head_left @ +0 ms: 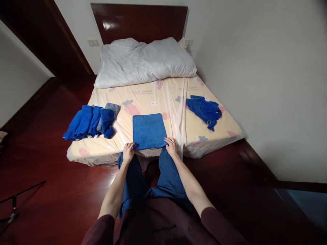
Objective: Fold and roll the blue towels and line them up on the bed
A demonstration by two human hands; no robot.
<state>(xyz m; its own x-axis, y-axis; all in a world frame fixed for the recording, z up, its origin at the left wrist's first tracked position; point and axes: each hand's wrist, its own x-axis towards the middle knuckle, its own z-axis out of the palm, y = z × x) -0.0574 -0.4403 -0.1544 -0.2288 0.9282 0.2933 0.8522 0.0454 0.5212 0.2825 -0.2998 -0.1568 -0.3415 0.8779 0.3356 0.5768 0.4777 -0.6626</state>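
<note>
Dark shirt (158, 219) below me, I face the near edge of the bed (120, 97); flat blue cloth (149, 131) lies there, forward of and between my left hand (129, 152) and right hand (171, 146), neither nearer, each pinching a near corner.

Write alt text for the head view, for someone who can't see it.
A person's left hand and right hand hold the near corners of a blue cloth, flat on a bed between folded cloths and a crumpled blue heap.

A blue cloth (149, 131) (nearly square) lies flat on the bed (145, 97).
</note>
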